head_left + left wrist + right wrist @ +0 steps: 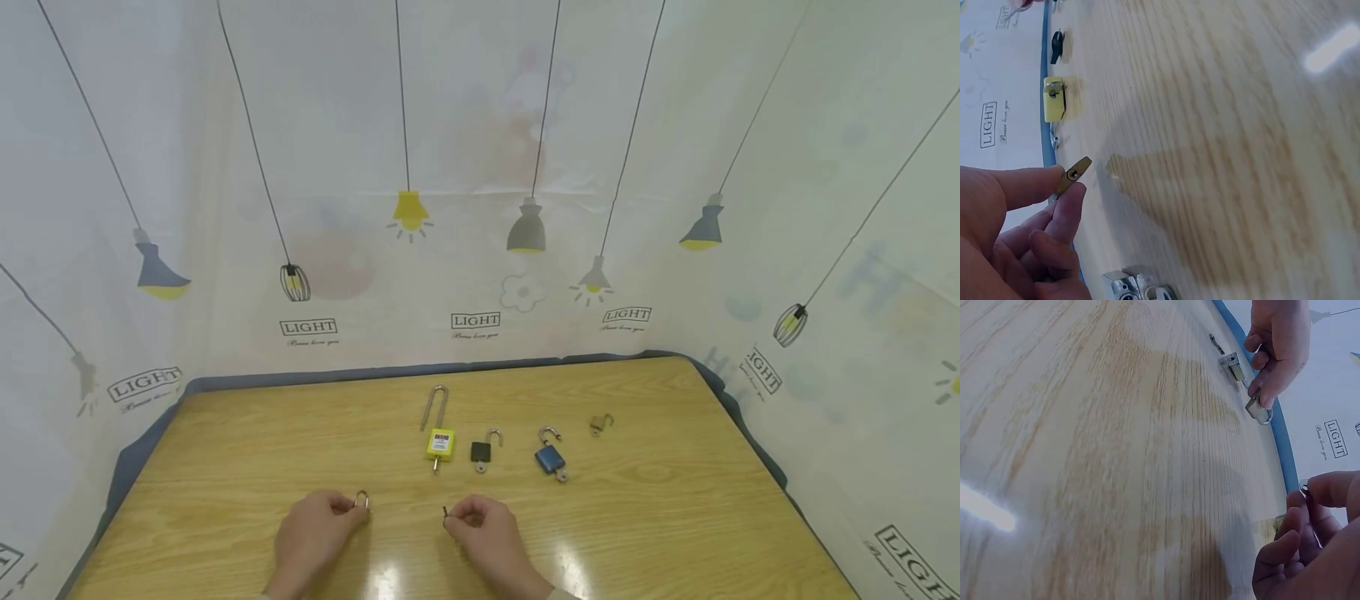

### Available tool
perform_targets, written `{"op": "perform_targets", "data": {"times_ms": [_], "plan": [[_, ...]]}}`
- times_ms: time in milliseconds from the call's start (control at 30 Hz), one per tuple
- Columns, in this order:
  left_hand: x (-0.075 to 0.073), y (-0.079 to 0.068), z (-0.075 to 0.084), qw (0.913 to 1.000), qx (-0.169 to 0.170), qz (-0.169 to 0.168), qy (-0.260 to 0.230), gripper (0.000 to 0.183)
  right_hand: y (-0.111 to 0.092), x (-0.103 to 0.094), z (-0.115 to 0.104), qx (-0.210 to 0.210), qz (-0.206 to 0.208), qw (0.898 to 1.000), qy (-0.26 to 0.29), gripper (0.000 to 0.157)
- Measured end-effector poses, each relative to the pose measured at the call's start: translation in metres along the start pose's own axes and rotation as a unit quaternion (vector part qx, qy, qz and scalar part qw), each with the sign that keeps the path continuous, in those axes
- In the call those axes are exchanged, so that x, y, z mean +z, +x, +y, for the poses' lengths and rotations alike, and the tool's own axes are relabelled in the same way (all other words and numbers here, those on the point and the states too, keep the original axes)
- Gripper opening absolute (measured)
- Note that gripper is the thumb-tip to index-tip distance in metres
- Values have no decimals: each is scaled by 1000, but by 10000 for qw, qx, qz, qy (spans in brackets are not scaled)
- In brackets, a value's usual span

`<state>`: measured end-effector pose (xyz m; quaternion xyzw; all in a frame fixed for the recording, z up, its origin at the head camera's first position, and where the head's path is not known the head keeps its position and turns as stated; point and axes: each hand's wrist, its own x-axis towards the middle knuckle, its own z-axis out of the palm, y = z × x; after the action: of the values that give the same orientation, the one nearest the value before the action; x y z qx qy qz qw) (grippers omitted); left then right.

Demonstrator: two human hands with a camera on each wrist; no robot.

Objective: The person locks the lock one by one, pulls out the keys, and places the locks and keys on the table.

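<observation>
My left hand (315, 533) pinches a small brass padlock (1075, 174) by its body between thumb and fingertips. In the left wrist view the keyhole in its underside faces the camera with no key in it. Its silver shackle (362, 497) points up, away from the table. To the right, my right hand (491, 537) pinches a small thin key (445, 513) just over the tabletop, mostly hidden by the fingers. The two hands are apart. A silver padlock (1233, 365) lies beyond the left hand, seen only in the wrist views.
Toward the back of the wooden table (675, 517) lie a yellow long-shackle padlock (440, 444), a black padlock (481, 452), a blue padlock (550, 458) and a tiny brass one (597, 422), their shackles open. A lamp-patterned curtain (450, 267) encloses the table.
</observation>
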<state>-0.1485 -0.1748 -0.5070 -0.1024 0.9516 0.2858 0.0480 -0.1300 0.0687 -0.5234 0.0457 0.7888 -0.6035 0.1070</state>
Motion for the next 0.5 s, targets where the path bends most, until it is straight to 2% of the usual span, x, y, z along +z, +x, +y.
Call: {"op": "perform_targets", "data": {"times_ms": [300,500], "plan": [[-5,-1,-2,9995,-246,-107,181,26,0,2,2,-99,-67,9998,-135,8],[-5,0,-3,9988,-249,-61,428,30,0,3,2,-57,-172,9997,-184,7]]}}
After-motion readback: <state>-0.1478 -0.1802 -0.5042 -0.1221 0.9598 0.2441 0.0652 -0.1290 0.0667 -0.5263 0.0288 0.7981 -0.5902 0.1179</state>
